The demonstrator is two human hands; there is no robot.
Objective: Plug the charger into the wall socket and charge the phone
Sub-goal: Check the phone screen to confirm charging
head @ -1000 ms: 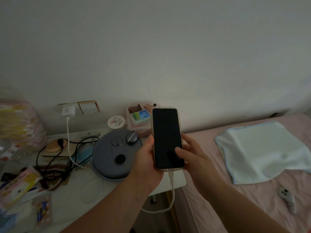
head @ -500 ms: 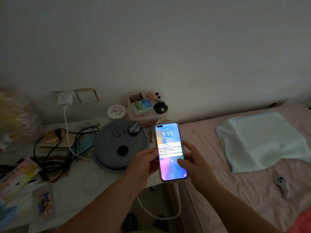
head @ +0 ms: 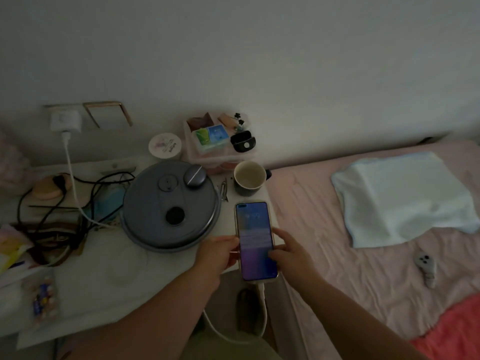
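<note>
head view: lit phone [head: 255,240] pinched between left hand [head: 217,253] and right hand [head: 291,252] — both grips clamped on edges, cable [head: 262,307] trailing below.

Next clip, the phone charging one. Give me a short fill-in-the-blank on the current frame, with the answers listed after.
1. The white charger is plugged into the wall ____.
2. The phone, held by the left hand and right hand, has its screen ____.
3. The white cable enters the phone at its ____ end.
4. Beyond the phone on the table stands a dark ____.

Answers: socket; lit; bottom; mug
</note>
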